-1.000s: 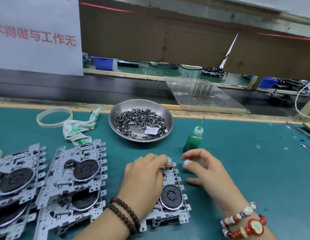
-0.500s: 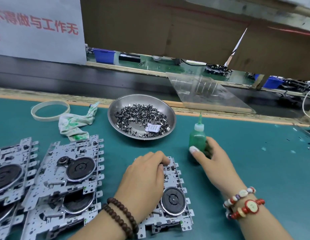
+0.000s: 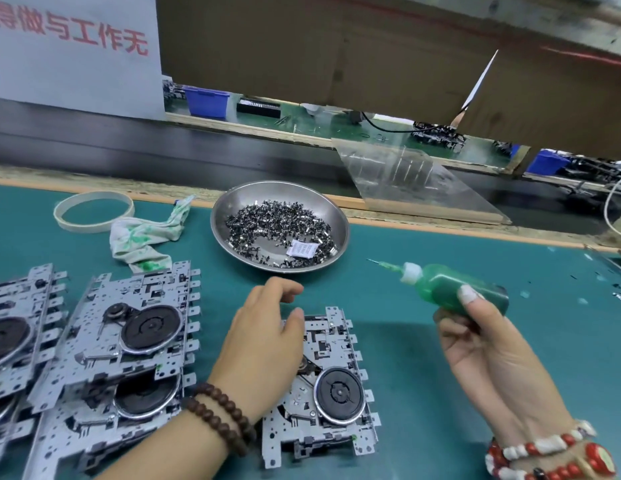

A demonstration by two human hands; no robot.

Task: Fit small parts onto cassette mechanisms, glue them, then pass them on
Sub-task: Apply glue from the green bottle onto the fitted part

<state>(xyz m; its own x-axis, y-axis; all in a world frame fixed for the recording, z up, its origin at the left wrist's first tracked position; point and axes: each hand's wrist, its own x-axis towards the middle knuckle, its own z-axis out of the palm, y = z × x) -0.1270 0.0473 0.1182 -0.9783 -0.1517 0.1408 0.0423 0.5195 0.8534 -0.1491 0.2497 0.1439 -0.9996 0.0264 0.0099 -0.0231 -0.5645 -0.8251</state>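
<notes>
Head view shows a round steel dish (image 3: 233, 209) heaped with tiny metal parts (image 3: 278, 225), the right hand (image 3: 475, 337) grasping a green glue bottle (image 3: 440, 284), the left hand (image 3: 264, 351), fingers loosely curled, resting on a perforated metal cassette mechanism (image 3: 330, 386) on the teal worktop (image 3: 440, 410).

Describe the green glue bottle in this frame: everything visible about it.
The glue bottle is a small, squeezable-looking translucent plastic bottle filled with green liquid, with a white collar and a thin needle nozzle. The right hand grips its base end, fingers curled round it. It lies nearly level in the air, nozzle pointing left toward the metal dish, touching nothing else.
</notes>
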